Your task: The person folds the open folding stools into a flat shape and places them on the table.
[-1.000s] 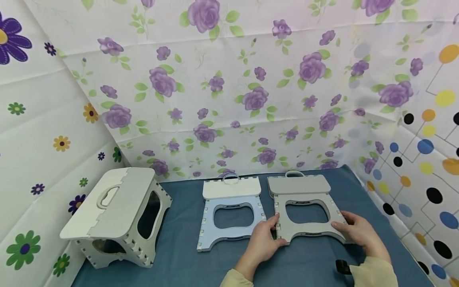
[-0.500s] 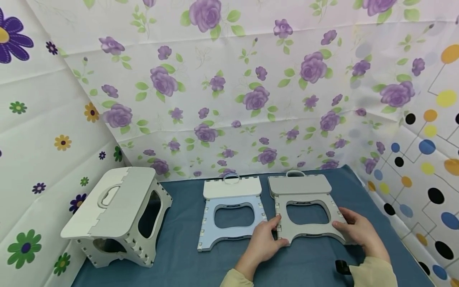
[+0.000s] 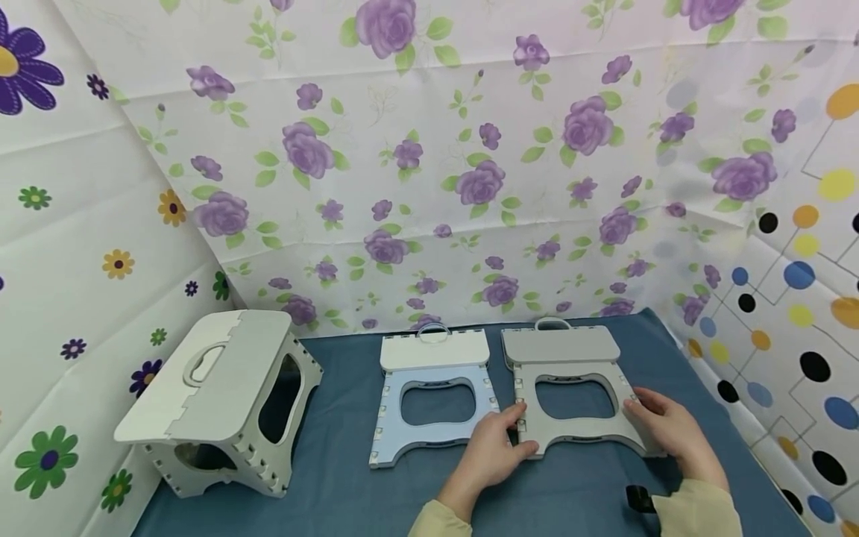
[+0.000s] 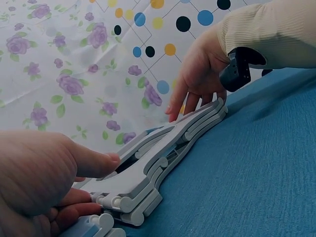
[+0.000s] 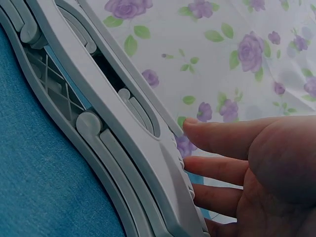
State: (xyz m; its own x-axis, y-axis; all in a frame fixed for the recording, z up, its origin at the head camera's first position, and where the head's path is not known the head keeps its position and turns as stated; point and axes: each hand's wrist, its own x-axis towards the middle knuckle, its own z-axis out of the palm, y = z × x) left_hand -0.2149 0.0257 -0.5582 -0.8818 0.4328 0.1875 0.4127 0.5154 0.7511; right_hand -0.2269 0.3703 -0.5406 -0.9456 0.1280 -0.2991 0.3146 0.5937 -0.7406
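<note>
A grey folded step stool [image 3: 560,346] lies flat on the blue cloth at the right, its handle pointing away from me. My left hand [image 3: 488,450] touches its left edge, with the thumb near the front corner. In the left wrist view that thumb extends above the grey frame [image 4: 132,181], and the other fingers lie at its side. At the right edge, my right hand [image 3: 679,434] has its fingertips against the frame; the right wrist view shows those fingers [image 5: 217,170] fairly straight. A blue-and-white folded stool [image 3: 435,352] lies just left of the grey one.
An unfolded off-white and grey stool [image 3: 231,388] stands upright at the left. Blue cloth [image 3: 349,418] covers the table. Patterned sheets [image 3: 416,186] rise behind and on both sides. A black device [image 3: 640,499] is on the right wrist.
The right thumb has shifted slightly right, to the grey stool's edge. The stools keep their places, and the left hand stays at the same edge.
</note>
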